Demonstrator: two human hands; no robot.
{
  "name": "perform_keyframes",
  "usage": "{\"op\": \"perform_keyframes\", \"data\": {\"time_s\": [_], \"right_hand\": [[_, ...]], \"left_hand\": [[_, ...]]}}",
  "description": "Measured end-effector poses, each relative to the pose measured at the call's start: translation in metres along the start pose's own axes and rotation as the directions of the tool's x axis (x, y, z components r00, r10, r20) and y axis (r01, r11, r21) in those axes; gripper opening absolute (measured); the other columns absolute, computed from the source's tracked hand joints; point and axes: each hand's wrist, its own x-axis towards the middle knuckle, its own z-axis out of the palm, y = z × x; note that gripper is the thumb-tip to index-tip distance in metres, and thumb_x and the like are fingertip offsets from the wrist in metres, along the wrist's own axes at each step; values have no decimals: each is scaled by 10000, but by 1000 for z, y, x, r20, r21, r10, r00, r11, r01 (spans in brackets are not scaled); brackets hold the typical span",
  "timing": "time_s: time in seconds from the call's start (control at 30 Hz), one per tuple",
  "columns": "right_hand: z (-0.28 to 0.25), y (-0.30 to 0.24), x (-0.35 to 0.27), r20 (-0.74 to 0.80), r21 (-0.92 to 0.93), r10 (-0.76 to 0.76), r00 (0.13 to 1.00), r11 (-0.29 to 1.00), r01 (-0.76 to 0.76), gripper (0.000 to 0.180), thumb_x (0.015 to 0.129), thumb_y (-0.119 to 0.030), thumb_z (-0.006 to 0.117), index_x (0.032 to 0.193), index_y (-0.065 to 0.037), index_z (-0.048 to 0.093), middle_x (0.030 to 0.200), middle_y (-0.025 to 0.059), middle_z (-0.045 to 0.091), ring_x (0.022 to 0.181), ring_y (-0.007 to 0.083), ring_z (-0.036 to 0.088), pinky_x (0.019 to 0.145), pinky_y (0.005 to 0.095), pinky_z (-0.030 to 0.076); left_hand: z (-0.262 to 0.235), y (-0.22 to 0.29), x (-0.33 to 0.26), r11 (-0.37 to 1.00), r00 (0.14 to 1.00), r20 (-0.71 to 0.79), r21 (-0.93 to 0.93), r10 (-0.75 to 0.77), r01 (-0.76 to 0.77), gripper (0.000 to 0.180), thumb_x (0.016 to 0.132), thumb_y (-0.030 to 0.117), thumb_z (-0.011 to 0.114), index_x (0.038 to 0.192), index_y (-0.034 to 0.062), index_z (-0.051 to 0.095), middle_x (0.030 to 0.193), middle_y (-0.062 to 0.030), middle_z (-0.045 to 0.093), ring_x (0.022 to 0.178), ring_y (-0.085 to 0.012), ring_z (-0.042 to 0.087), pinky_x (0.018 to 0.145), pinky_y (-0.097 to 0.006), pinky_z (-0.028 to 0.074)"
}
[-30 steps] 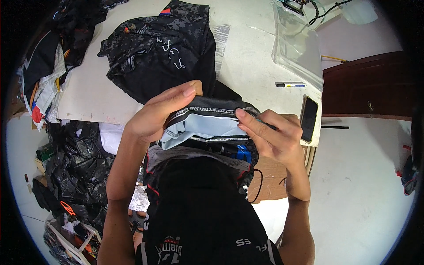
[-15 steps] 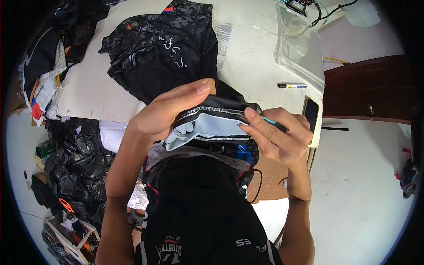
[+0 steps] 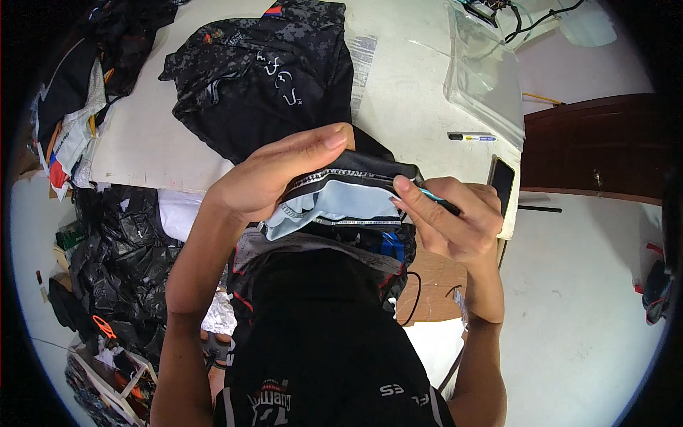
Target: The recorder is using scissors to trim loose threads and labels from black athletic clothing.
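Observation:
A black jersey (image 3: 263, 107) with grey camouflage patches lies on the white table (image 3: 405, 92) and reaches toward me. Its near end is raised and spread, baring a pale blue inside (image 3: 341, 201) and a black band with stitching (image 3: 341, 174). My left hand (image 3: 274, 171) is closed round the cloth at the left of this opening, thumb on top; its other fingers are mostly hidden. At the right end of the band, my right hand (image 3: 452, 213) pinches a thin teal-and-black tool (image 3: 441, 201) against the cloth. Its exact kind and tip do not show.
A marker pen (image 3: 472, 136) and a phone (image 3: 501, 181) lie near the table's right edge, below a clear plastic sheet (image 3: 484, 78). Dark clothes (image 3: 78, 92) are heaped at the far left. Black plastic bags (image 3: 128, 263) stand below the table's left side.
Both hands keep their hold at nearly the same spots. The cloth's raised edge has shifted very slightly; the whole view has moved a little.

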Motion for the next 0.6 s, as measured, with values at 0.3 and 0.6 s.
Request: {"op": "perform_keyframes", "data": {"time_s": [0.3,0.6], "right_hand": [[-5,-7,9,-38,-27,50,998,998,-51,417,545,-108,776,956,-97,705,656,19,510,448,89,454,373,227,356],[-6,-4,11,-28,-43,8,1000,999,-9,399,539,-89,756,936,-86,709,659,21,503,451,85,449,375,223,352]], "left_hand": [[7,4,4,993,999,54,-119,-5,12,219,961,276,430,888,75,480,788,62,437,730,8,433,664,-160,402],[7,0,5,998,984,-171,10,-57,59,248,968,269,380,813,82,430,717,54,399,644,-9,382,568,-176,349]]}}
